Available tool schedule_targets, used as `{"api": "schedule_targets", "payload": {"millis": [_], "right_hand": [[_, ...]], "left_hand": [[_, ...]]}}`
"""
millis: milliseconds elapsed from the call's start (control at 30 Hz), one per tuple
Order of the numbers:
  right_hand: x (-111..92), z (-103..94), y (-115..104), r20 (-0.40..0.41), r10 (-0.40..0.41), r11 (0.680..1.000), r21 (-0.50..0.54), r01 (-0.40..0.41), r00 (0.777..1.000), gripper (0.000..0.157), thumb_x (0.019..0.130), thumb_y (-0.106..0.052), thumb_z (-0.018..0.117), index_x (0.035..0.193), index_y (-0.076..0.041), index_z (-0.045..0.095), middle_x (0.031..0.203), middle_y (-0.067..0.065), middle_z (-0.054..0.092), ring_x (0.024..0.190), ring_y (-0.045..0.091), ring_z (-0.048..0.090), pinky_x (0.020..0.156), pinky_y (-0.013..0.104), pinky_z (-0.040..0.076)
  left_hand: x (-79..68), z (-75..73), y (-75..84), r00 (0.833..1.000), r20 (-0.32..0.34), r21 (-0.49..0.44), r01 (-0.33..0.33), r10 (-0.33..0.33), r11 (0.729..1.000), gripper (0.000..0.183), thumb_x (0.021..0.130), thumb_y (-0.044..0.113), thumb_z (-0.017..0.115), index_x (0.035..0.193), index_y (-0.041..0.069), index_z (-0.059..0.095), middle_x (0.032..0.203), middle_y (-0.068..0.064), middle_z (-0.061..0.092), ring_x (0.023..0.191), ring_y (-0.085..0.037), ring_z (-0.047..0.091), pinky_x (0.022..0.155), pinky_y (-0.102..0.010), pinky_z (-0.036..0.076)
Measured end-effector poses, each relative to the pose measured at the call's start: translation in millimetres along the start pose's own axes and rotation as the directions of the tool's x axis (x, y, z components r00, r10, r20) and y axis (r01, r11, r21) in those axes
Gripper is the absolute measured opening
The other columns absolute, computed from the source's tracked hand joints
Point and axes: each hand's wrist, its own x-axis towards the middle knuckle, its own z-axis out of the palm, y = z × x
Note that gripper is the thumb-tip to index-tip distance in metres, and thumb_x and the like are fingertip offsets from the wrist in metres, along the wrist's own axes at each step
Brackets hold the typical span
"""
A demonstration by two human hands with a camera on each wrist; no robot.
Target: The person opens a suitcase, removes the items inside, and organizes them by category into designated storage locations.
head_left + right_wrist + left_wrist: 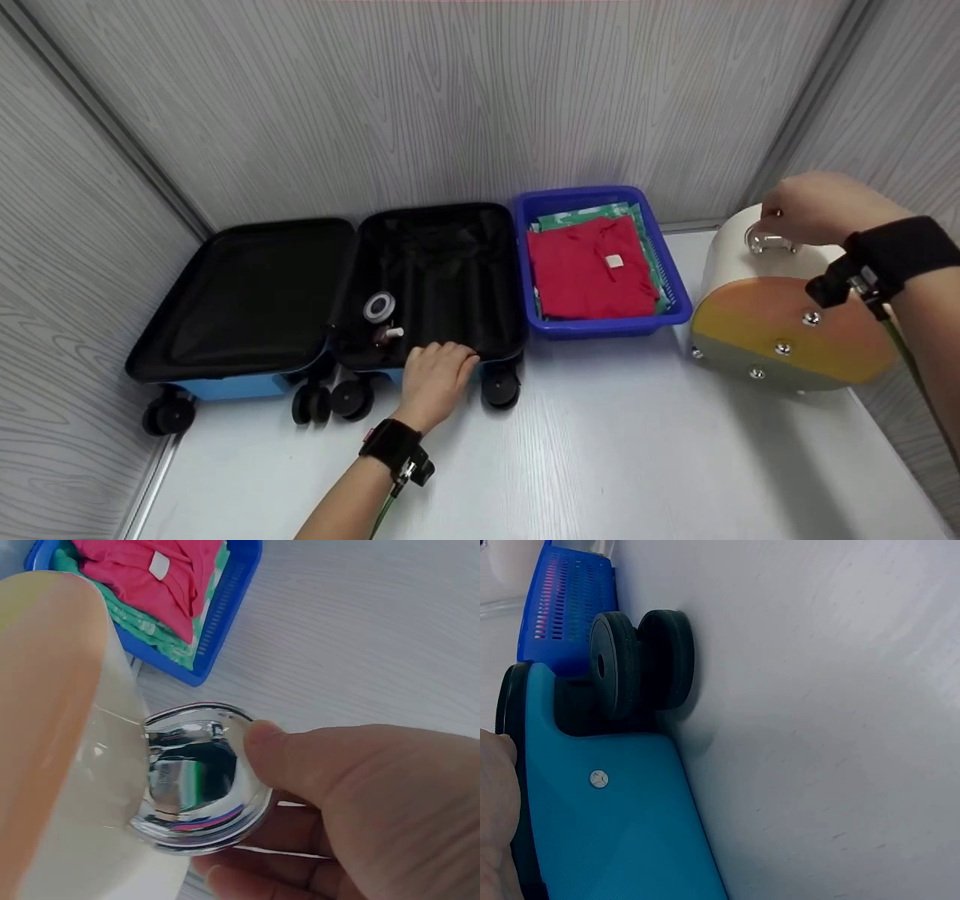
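Note:
An unfolded suitcase [247,300] with black lining and a blue shell lies on the left. My left hand [435,375] grips the front rim of its right half, fingers bent over the edge and their tips hidden. A white-and-grey roll [379,307] and a small dark item with a white cap [391,332] lie inside that half. On the right, my right hand [832,206] holds the shiny silver handle [199,780] on top of a round-topped white box [795,322], its front orange, yellow and grey. The thumb lies on the handle's rim, with the fingers behind it.
Between suitcase and box stands a blue plastic basket [607,328] holding a folded red garment [585,277] over green-and-white cloth [585,216]. Black wheels [500,388] stick out at the suitcase's front. Wood-grain panels [450,97] surround the white table [585,442].

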Motion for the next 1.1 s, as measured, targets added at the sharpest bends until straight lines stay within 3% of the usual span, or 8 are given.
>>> {"api": "schedule_targets", "payload": {"millis": [233,400,533,633,700,967,1100], "right_hand": [[-7.4,-4.1,-12.3,0.021,-0.026,1.0,-0.018,0.026,0.999,0.019,0.094,-0.017,0.065,0.078,-0.008,0.07,0.073,0.001,0.064,0.066,0.02,0.055,0.059,0.04,0.045],[-12.2,-5.8,-22.4,0.107,-0.026,0.998,0.051,0.021,0.994,0.023,0.096,-0.014,0.061,0.074,-0.01,0.065,0.066,0.0,0.061,0.058,0.017,0.059,0.056,0.035,0.045],[-12.5,-5.9,-30.5,0.168,-0.031,0.994,0.112,0.012,0.985,0.019,0.098,-0.012,0.058,0.096,-0.003,0.075,0.077,0.006,0.07,0.057,0.019,0.068,0.069,0.047,0.056],[-12.2,-6.4,-34.4,0.216,-0.02,0.987,0.162,-0.015,0.976,0.032,0.098,-0.01,0.054,0.12,0.007,0.07,0.082,0.01,0.074,0.06,0.021,0.072,0.088,0.06,0.053],[-12.0,-6.6,-37.7,0.252,-0.007,0.978,0.205,-0.046,0.968,0.038,0.099,-0.009,0.051,0.127,0.012,0.064,0.081,0.011,0.074,0.063,0.022,0.073,0.092,0.062,0.05],[-8.4,-2.8,-53.7,0.337,-0.019,0.941,0.323,-0.096,0.941,0.044,0.101,-0.011,0.044,0.135,0.013,0.057,0.078,0.009,0.07,0.065,0.022,0.073,0.072,0.039,0.06],[-8.5,-2.0,-61.9,0.357,-0.028,0.931,0.35,-0.106,0.934,0.044,0.102,-0.011,0.043,0.138,0.01,0.056,0.078,0.009,0.07,0.066,0.022,0.074,0.074,0.037,0.06]], "left_hand": [[-1.7,-1.1,-1.7,1.0,-0.008,-0.009,-0.004,0.004,1.0,0.032,0.108,0.04,0.05,0.108,0.019,0.074,0.103,0.002,0.072,0.087,-0.023,0.062,0.073,-0.038,0.041],[-2.1,-2.0,-2.7,1.0,-0.011,-0.022,0.0,0.0,1.0,0.033,0.108,0.04,0.049,0.108,0.019,0.074,0.104,0.001,0.072,0.089,-0.023,0.063,0.075,-0.039,0.042],[-2.1,-2.6,-4.0,1.0,-0.023,-0.02,0.005,-0.005,1.0,0.032,0.108,0.039,0.051,0.106,0.018,0.075,0.103,0.001,0.073,0.088,-0.024,0.063,0.075,-0.04,0.043],[-1.3,-2.3,-4.8,0.999,-0.035,-0.017,0.0,-0.001,1.0,0.031,0.108,0.038,0.052,0.106,0.019,0.075,0.103,0.001,0.073,0.088,-0.024,0.063,0.074,-0.04,0.043],[-1.0,-2.0,-5.0,0.999,-0.038,-0.017,-0.001,0.0,1.0,0.03,0.108,0.038,0.052,0.106,0.019,0.075,0.102,0.002,0.072,0.087,-0.024,0.063,0.074,-0.04,0.043],[-1.1,-1.5,-3.7,0.999,-0.039,-0.02,0.002,-0.003,1.0,0.03,0.108,0.038,0.052,0.107,0.019,0.075,0.102,0.001,0.073,0.087,-0.023,0.063,0.075,-0.04,0.043],[0.0,0.1,-2.1,0.999,-0.046,-0.021,-0.005,0.004,1.0,0.029,0.107,0.038,0.053,0.106,0.019,0.075,0.101,0.001,0.073,0.086,-0.024,0.062,0.074,-0.04,0.043]]}}
